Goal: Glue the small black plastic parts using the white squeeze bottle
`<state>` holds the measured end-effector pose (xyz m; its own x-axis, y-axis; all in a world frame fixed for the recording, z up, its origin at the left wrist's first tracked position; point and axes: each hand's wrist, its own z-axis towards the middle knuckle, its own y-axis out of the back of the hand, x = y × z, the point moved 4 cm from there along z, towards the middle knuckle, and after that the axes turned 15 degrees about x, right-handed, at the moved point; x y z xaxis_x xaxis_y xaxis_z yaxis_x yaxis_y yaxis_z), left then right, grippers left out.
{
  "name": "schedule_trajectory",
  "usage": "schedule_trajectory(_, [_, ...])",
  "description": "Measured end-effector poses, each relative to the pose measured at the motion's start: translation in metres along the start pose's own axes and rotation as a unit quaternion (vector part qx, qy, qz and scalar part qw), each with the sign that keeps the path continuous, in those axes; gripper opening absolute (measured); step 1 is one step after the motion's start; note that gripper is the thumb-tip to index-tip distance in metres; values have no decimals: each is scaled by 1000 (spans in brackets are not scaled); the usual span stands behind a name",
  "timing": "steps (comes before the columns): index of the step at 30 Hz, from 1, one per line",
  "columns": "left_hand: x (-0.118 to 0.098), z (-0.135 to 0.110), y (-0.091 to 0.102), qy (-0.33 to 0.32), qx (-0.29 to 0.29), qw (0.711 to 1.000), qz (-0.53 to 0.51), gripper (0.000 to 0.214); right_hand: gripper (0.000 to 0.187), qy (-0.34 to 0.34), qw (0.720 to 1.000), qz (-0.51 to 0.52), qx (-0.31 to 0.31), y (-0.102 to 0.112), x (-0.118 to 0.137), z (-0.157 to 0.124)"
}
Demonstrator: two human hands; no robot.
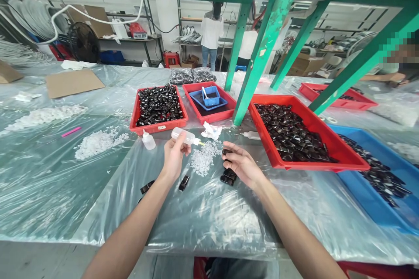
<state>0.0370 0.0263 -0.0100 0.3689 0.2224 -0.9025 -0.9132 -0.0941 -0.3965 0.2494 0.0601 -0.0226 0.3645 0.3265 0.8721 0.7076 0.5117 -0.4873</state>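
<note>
My left hand (174, 155) is closed round a small clear squeeze bottle (184, 135), held on its side with the nozzle pointing right. My right hand (241, 164) holds several small black plastic parts (229, 174) in its curled fingers, one near the fingertips. Between the hands lies a little heap of tiny white plastic pieces (203, 158) on the plastic-covered table. One black part (183, 182) lies loose on the sheet below my left hand, and another (147, 186) sits further left.
A second squeeze bottle (148, 140) stands left of my hand. Red trays (158, 109) (304, 136) of black parts lie ahead and to the right, with a blue tray (382, 170) beyond. Green frame legs (258, 52) rise from the table. A person (211, 35) stands at the back.
</note>
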Motion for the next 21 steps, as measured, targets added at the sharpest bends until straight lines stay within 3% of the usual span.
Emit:
schedule_trajectory(6, [-2, -1, -1, -1, 1, 1000, -6, 41, 35, 6, 989, -145, 34, -4, -2, 2])
schedule_trajectory(12, [-2, -1, -1, 5, 0, 1000, 16, 42, 44, 14, 966, -255, 34, -1, -6, 5])
schedule_trajectory(21, [0, 0, 0, -1, 1, 1000, 12, 43, 44, 39, 975, -216, 31, -4, -10, 6])
